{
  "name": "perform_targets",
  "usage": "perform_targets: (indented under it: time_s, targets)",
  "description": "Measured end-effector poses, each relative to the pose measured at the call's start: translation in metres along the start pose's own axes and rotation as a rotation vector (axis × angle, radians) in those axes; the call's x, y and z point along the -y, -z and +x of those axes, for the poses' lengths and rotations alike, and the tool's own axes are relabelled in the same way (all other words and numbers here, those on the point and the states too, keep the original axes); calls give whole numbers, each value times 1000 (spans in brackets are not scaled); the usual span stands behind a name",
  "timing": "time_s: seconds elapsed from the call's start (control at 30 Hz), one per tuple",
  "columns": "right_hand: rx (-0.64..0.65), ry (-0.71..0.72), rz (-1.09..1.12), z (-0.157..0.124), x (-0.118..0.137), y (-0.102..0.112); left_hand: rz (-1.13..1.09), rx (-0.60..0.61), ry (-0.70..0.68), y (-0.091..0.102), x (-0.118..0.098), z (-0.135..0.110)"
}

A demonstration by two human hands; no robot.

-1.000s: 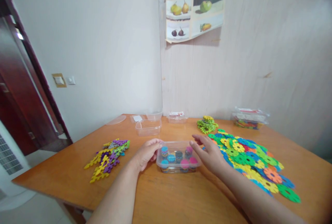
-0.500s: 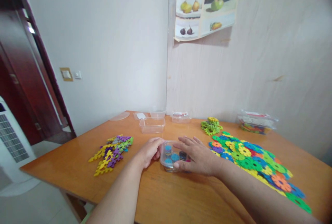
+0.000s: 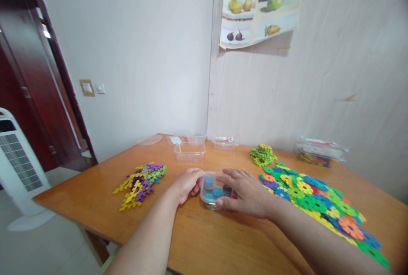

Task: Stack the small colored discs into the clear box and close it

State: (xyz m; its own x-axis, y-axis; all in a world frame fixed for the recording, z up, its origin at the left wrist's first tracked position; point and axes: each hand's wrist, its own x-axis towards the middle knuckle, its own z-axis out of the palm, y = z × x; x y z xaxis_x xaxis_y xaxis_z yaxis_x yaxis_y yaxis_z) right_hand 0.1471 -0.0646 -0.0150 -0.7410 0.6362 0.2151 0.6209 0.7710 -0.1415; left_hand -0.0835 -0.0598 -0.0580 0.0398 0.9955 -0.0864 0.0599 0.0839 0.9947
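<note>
A small clear plastic box (image 3: 209, 203) stands on the table in front of me, with several stacks of round blue, black and pink pieces inside. My left hand (image 3: 190, 185) is at its left side, fingers curled in and pressed to the edge near the far corner. Over the right part of the box lies my right hand (image 3: 244, 192), its fingers spread and the thumb stretched toward the middle of the top. It hides the box's right end.
Yellow and purple toothed pieces (image 3: 139, 185) lie left on the table. Many coloured notched discs (image 3: 314, 202) spread at right, beside a green-yellow pile (image 3: 263, 156). Behind stand an open clear tub (image 3: 190, 152), a lidded box (image 3: 224, 143) and a filled box (image 3: 321, 152).
The whole view has shifted a little, so everything appears slightly farther right. Both hands keep nearly the same place on the box.
</note>
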Motion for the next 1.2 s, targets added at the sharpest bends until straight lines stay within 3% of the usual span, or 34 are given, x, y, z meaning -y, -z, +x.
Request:
perform_targets:
  time_s: [0.4, 0.8, 1.2]
  targets:
    - [-44, -13, 13, -3, 1, -4, -37, 34, 9, 2, 1, 1]
    - [-87, -20, -46, -5, 5, -8, -45, -34, 16, -5, 0, 0]
    - [-55, -58, -35, -4, 7, -10, -66, 1, 21, -1, 0, 0]
